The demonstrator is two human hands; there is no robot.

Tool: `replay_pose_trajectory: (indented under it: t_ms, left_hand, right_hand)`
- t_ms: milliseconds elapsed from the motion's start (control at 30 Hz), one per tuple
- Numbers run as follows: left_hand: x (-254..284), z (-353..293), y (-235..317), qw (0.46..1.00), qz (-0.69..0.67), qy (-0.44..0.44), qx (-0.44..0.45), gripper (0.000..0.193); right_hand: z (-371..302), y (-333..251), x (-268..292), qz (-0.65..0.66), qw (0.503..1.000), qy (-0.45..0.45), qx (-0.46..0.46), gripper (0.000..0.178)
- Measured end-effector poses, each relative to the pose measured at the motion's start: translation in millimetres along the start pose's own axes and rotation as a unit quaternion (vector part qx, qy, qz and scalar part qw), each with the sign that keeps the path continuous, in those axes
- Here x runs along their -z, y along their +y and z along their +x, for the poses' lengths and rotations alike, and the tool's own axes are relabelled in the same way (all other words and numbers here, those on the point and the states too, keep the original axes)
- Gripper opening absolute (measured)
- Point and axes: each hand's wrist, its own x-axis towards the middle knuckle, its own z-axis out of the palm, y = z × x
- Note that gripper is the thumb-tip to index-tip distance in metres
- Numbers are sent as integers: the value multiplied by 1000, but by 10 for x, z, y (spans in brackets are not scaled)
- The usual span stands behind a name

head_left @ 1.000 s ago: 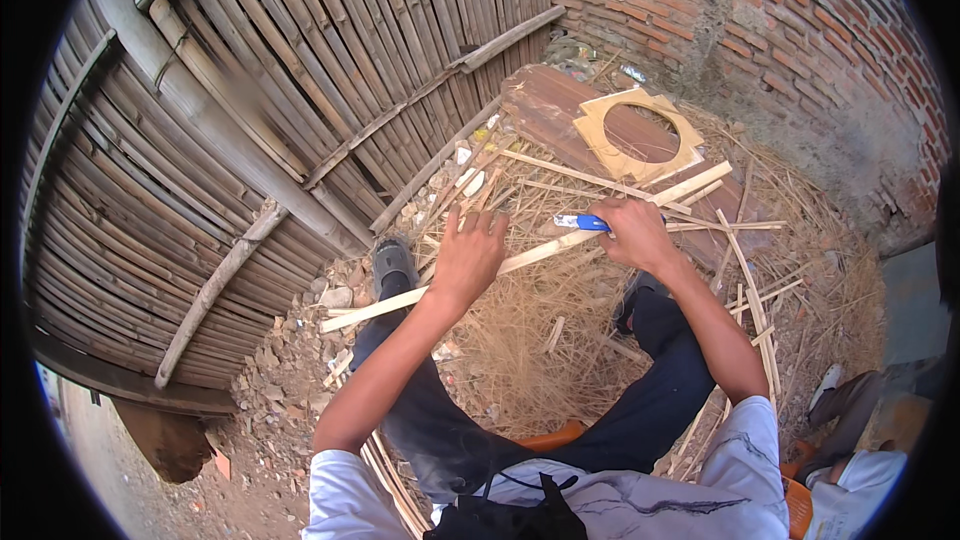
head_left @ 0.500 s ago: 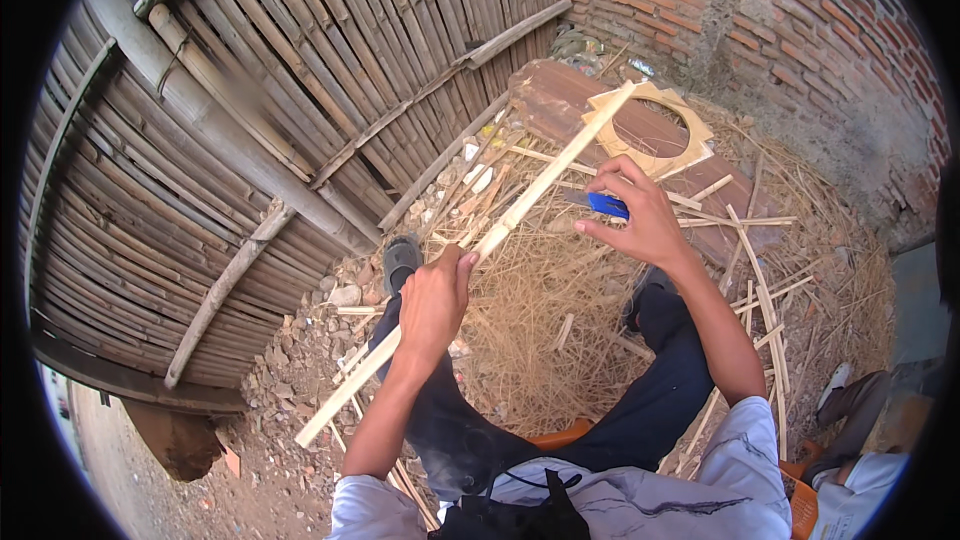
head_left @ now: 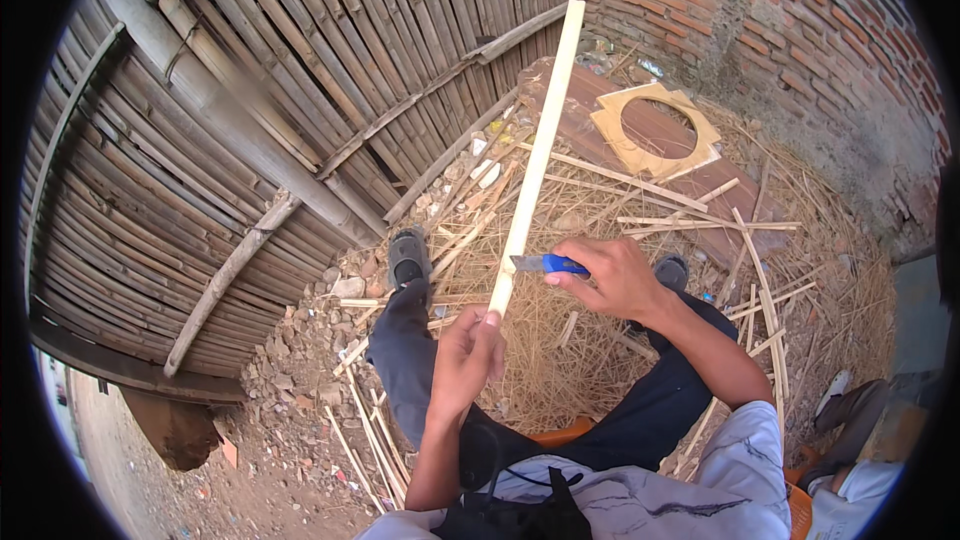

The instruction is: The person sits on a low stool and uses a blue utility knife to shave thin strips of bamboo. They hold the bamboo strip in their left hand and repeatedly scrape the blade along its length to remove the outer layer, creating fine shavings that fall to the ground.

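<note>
The left hand (head_left: 468,352) grips the near end of a pale strip (head_left: 541,150), which runs up and away ahead of it; the right hand (head_left: 615,278), ahead and to the right, is closed round a blue-handled cutter (head_left: 567,264), its blade at the strip's edge just beyond the left thumb. A stroke drawn toward the body could slip at a knot and catch that thumb; with only one end held, the long part beyond the hand could also twist under pressure and turn the blade aside.
</note>
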Motion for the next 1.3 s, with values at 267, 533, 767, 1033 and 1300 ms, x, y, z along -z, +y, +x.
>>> replay_pose_trajectory:
  t_ms: [267, 533, 767, 1033, 1300]
  left_hand:
    - [-69, -11, 197, 997, 54, -41, 42, 28]
    - [-118, 29, 139, 998, 62, -5, 26, 33]
    - [-210, 22, 44, 983, 175, 46, -20, 39]
    - [-227, -2, 40, 971, 222, 65, -58, 38]
    - [-202, -38, 15, 974, 214, 55, -55, 38]
  right_hand:
    - [-21, -31, -109, 27, 998, 45, 25, 35]
    - [-49, -104, -113, 12, 999, 31, 24, 29]
    - [-92, -181, -141, -11, 998, 55, 40, 30]
    - [-110, -218, -148, -34, 996, 67, 42, 28]
    - [-160, -248, -130, -60, 997, 45, 24, 30]
